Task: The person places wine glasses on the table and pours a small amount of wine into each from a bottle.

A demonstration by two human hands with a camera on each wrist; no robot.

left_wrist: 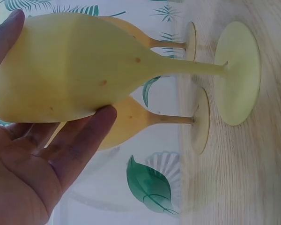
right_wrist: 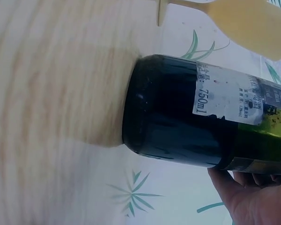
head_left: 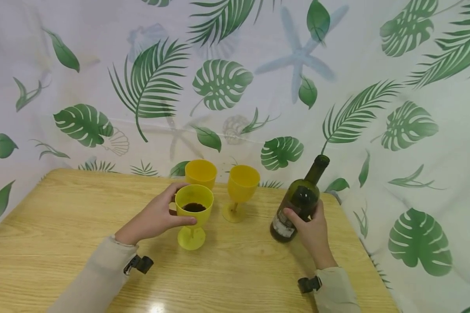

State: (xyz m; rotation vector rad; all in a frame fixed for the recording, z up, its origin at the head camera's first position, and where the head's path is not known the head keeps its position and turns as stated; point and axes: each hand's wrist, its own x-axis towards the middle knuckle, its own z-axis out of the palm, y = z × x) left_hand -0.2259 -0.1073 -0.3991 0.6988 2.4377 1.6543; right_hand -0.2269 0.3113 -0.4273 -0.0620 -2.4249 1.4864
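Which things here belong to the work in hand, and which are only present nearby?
Seemingly in use:
Bright yellow plastic-looking goblet with dark contents, held by the left hand
Dark green glass bottle with pale label, held by the right hand

Seemingly just nearby:
Two orange-yellow stemmed goblets, untouched
White leaf-print cloth behind
Wood-grain table beneath

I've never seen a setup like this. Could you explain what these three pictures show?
There is no robot, just a person's two bare hands. The wide picture comes from a head-worn camera looking forward and down; the two sideways-looking close-ups come from the left wrist camera and right wrist camera.

The left hand holds the front yellow goblet, which has something dark inside. Behind it on the wood-grain table stand a rear left goblet and a rear right goblet, also yellow. The right hand holds a dark green bottle.
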